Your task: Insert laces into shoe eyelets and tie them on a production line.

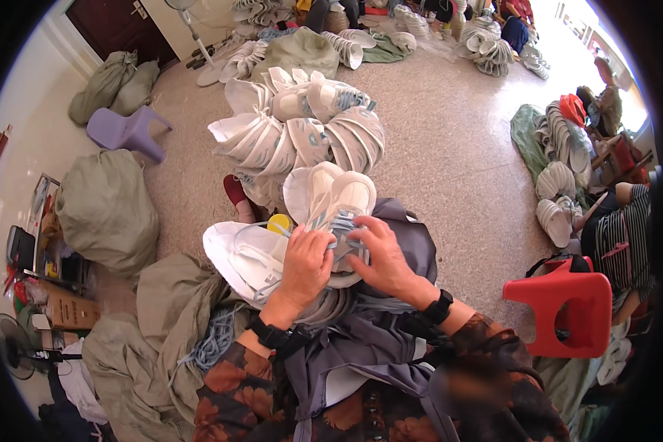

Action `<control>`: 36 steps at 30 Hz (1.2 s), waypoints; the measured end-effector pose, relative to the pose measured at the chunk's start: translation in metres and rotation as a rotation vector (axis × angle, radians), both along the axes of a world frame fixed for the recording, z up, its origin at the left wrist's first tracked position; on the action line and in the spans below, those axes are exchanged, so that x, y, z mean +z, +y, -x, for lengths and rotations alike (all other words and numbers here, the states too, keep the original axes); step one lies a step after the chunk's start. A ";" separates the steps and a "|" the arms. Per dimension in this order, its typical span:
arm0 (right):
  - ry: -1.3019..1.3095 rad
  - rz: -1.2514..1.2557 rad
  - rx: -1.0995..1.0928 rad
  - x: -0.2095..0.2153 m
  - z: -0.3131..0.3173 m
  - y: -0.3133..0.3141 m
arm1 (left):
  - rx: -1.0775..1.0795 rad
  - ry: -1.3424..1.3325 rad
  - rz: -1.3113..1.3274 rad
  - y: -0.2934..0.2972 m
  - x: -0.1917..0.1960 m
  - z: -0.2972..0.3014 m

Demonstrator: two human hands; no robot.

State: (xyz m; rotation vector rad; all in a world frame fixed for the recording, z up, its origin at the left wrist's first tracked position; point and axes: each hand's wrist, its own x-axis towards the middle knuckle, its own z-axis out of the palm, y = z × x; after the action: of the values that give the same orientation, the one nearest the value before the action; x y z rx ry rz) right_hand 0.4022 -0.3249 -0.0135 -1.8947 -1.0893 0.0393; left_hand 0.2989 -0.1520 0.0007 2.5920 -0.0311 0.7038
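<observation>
In front of me a pale shoe upper (352,193) with a white toe points away, lying against a similar one. A blue-grey shoelace (340,223) crosses its throat. My left hand (302,264) is closed at the left side of the throat, fingertips pinching the lace. From the right, my right hand (383,254) bends its fingers over the lace, index fingertip and thumb curled toward it. More uppers lie nested beneath my hands. To the left rests a wide white upper (236,247) with a loose lace, and a yellow round thing (278,223) shows beside it.
Just beyond stands a tall pile of nested shoe uppers (295,140). Green sacks (109,210) and a purple stool (129,131) are at left, with a bundle of blue-grey laces (215,339) nearer. At right are a red chair (563,306) and a person in stripes (622,247).
</observation>
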 end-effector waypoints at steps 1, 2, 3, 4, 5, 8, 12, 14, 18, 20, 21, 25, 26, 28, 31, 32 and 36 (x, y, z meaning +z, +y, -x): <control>-0.050 0.028 0.043 0.001 0.002 0.005 | -0.005 -0.035 0.036 -0.002 0.006 0.000; -0.100 0.057 0.086 0.003 0.004 0.010 | -0.005 -0.035 0.034 -0.004 0.012 0.000; -0.112 0.009 0.059 0.004 0.009 0.016 | -0.049 -0.060 0.027 -0.009 0.019 0.000; -0.112 0.007 0.061 0.004 0.008 0.018 | -0.092 -0.085 0.020 -0.012 0.025 0.000; -0.091 -0.038 0.074 0.003 0.005 0.020 | -0.090 -0.085 0.019 -0.015 0.029 0.000; -0.075 -0.121 0.057 0.004 -0.007 0.020 | -0.128 -0.076 0.038 -0.018 0.034 0.001; 0.240 -0.241 -0.167 -0.006 -0.026 -0.002 | -0.049 0.027 0.116 -0.011 0.029 0.007; 0.409 -0.233 -0.266 -0.013 -0.034 -0.018 | -0.026 0.070 0.171 -0.008 0.023 0.008; 0.471 -0.277 -0.346 -0.015 -0.052 -0.029 | -0.025 0.029 0.272 -0.006 0.012 0.012; 0.549 -0.447 -0.395 -0.013 -0.060 -0.026 | -0.030 0.020 0.281 -0.006 0.009 0.015; 0.532 -0.422 -0.413 -0.010 -0.061 -0.028 | -0.010 0.048 0.296 -0.005 0.009 0.017; 0.620 -0.501 -0.477 -0.020 -0.075 -0.054 | 0.067 0.078 0.336 0.010 0.004 0.017; 0.625 -0.499 -0.465 -0.024 -0.076 -0.059 | 0.080 0.077 0.334 0.018 0.000 0.017; 0.687 -0.474 -0.468 -0.033 -0.075 -0.067 | 0.142 0.062 0.367 0.033 -0.003 0.016; 0.714 -0.449 -0.474 -0.038 -0.071 -0.070 | 0.185 0.078 0.416 0.041 0.000 0.012; 0.733 -0.435 -0.482 -0.038 -0.069 -0.071 | 0.199 0.071 0.399 0.043 0.000 0.011; 0.763 -0.279 -0.462 -0.044 -0.068 -0.080 | 0.238 -0.064 0.143 0.042 -0.003 -0.002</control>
State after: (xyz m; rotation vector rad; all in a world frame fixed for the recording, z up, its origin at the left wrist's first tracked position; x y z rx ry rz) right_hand 0.4699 -0.4047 -0.0577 -1.6114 -0.1268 0.3040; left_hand 0.3011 -0.1099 -0.0018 2.4589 0.3016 0.8405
